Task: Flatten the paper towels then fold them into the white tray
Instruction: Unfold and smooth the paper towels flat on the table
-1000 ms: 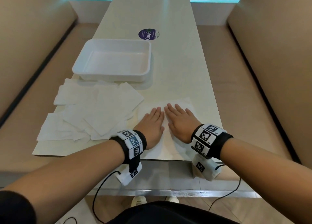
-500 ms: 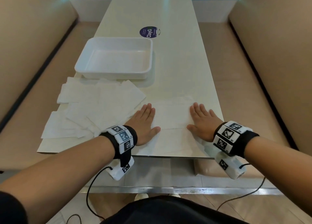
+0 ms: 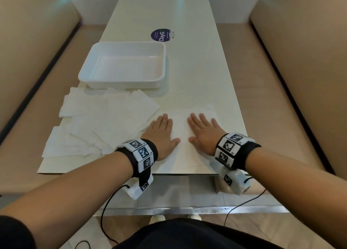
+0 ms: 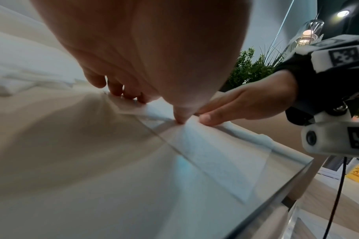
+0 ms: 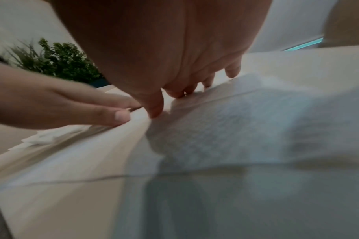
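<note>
A white paper towel (image 3: pixel 183 151) lies spread at the table's near edge, right of centre. My left hand (image 3: pixel 162 134) presses flat on its left part, fingers straight. My right hand (image 3: pixel 203 131) presses flat on its right part, fingers spread. Their thumbs lie a short way apart over the towel's middle. The wrist views show the same towel (image 4: pixel 213 155) (image 5: pixel 246 129) under straight fingers. A loose pile of white paper towels (image 3: pixel 105 123) lies to the left. The white tray (image 3: pixel 124 80) stands beyond the pile and holds nothing.
A round dark sticker (image 3: pixel 161 35) lies on the table behind the tray. Beige bench seats (image 3: pixel 293 91) run along both sides of the long pale table (image 3: pixel 199 65). Cables hang from the wrist cameras below the table's near edge (image 3: pixel 131 173).
From side by side, my hands slid apart across the towel, then came back toward its middle. They now lie flat with a small gap between the thumbs.
</note>
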The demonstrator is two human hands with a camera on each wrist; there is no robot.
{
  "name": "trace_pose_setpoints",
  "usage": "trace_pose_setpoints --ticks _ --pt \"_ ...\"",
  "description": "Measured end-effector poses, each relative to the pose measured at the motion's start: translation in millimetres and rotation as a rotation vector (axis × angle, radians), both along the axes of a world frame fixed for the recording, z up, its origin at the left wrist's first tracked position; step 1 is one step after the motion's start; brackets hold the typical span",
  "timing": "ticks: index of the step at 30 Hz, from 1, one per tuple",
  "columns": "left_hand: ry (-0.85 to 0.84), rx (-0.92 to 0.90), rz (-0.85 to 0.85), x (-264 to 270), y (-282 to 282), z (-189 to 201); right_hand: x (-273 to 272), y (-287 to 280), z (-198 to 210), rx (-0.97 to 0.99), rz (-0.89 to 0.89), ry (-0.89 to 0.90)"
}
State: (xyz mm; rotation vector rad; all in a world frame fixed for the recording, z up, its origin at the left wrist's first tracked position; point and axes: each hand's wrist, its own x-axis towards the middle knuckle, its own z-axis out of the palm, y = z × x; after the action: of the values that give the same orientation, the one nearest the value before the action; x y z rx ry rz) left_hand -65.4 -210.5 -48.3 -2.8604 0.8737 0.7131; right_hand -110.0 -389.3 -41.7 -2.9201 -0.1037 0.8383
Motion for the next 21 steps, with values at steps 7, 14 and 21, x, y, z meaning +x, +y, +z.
trace_pose_setpoints --ticks 7,14,21 --pt "-0.021 -0.038 -0.067 3.7 11.6 -0.6 -12.4 -50.5 3.1 -0.08 -0.078 0.029" --pt "0.019 -0.275 -0.234 3.5 -6.9 7.8 -12.7 -37.8 5.8 -0.012 0.025 -0.164" --pt "-0.002 -0.297 -0.239 5.4 -11.2 10.6 -13.0 -36.1 5.8 0.097 0.123 -0.229"
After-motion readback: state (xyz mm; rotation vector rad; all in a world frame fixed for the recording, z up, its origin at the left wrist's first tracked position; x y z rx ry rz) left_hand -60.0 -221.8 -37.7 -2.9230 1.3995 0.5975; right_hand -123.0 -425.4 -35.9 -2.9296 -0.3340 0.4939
